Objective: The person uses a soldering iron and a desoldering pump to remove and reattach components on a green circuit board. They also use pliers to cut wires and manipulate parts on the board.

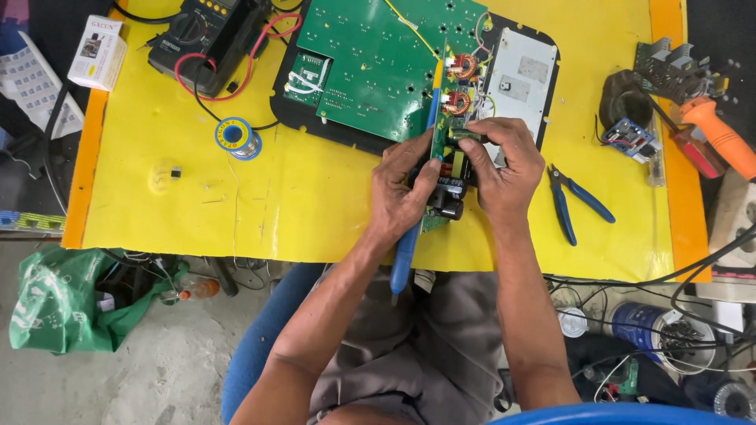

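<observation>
Both hands meet at the front middle of the yellow table (315,205). My left hand (402,193) grips a blue-handled soldering iron (405,256) whose yellow shaft runs up along a small green circuit board (447,149) standing on edge. My right hand (504,169) clasps that small board from the right side. Two copper-wound coils (461,67) and black capacitors sit on it. Behind it lies a large green circuit board (378,55) on a black tray.
A solder spool (236,135), a black multimeter (209,35) with red leads and a white box (96,51) lie at the left. Blue-handled pliers (571,201) rest right of my hands. An orange-handled tool (720,138) and small parts sit far right. A green bag (67,299) lies on the floor.
</observation>
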